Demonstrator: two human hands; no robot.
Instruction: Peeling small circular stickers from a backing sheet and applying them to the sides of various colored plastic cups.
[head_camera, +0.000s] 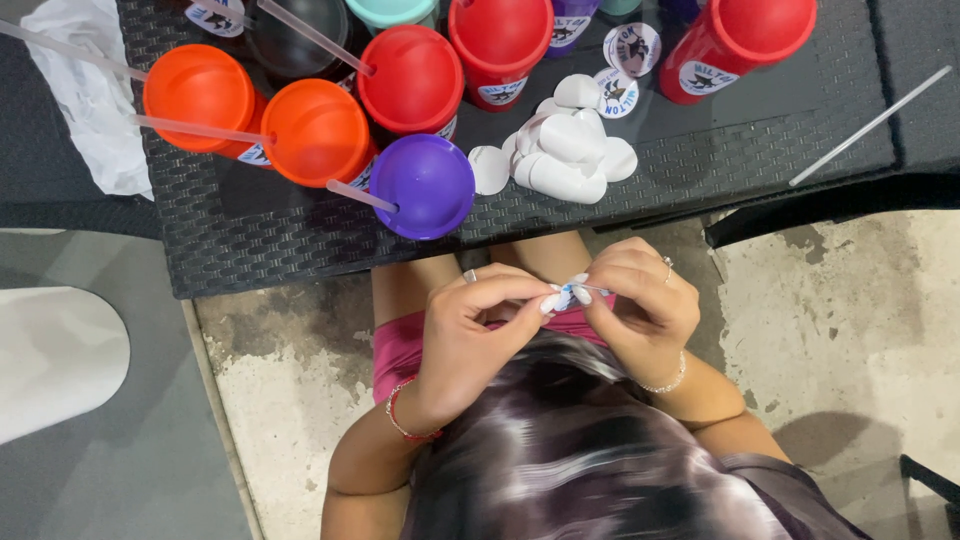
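Observation:
My left hand (475, 325) and my right hand (645, 300) meet over my lap, just below the table edge. Both pinch a small round sticker (568, 295), white and blue, between thumbs and fingertips. Above them, on the dark woven table (260, 235), stands a purple cup with a lid and straw (423, 185). A heap of peeled white sticker backings (565, 150) lies beside that cup.
Orange cups (200, 95) (315, 130) and red cups (412, 78) (735, 40) with lids and straws crowd the table's far side. Round printed stickers (625, 60) lie near the red cups. A loose clear straw (870, 125) rests at right. White plastic (85, 90) hangs at left.

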